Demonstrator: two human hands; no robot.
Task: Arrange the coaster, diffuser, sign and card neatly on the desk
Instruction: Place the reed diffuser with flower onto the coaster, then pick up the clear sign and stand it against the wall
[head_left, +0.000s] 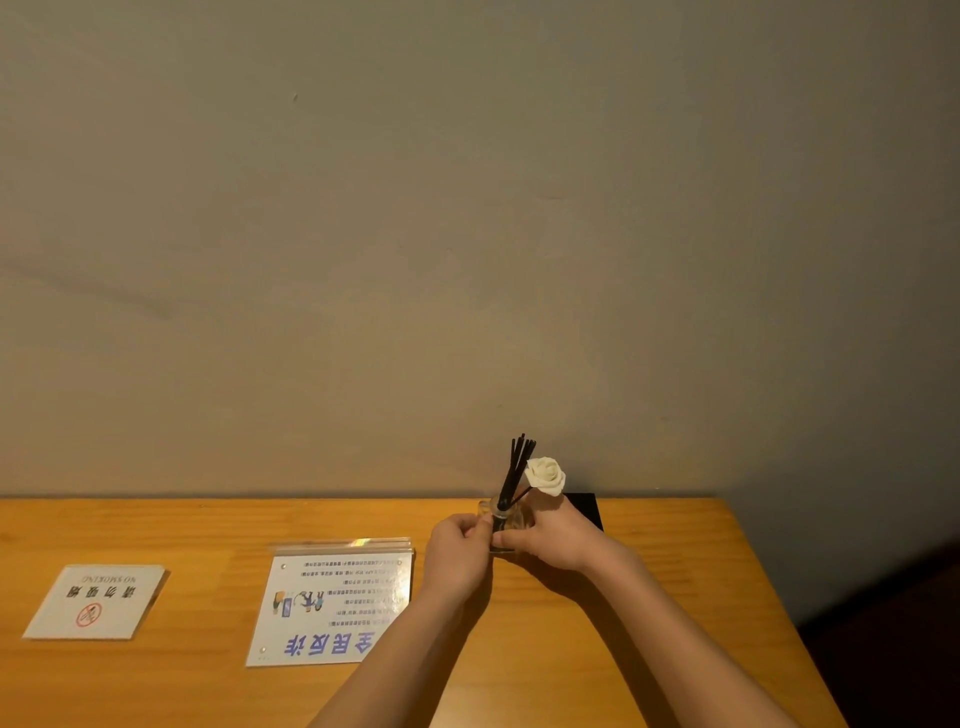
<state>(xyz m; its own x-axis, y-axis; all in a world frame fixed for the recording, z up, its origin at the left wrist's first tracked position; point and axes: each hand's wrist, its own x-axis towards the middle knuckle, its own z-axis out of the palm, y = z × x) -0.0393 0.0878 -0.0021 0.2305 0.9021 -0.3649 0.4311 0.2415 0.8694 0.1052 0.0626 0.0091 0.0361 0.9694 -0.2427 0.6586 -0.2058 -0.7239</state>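
Observation:
A small glass diffuser (502, 514) with black reeds and a white rose stands near the back of the wooden desk (675, 597). My left hand (460, 551) grips it from the left and my right hand (553, 538) from the right and front. A black square coaster (587, 508) lies just behind my right hand, partly hidden. An acrylic sign (337, 605) with blue characters lies flat to the left of my left arm. A white no-smoking card (96, 601) lies flat at the far left.
A plain wall (467, 260) rises directly behind the desk. The desk's right edge (769, 597) drops off to a dark floor. Bare wood shows between the card and the sign.

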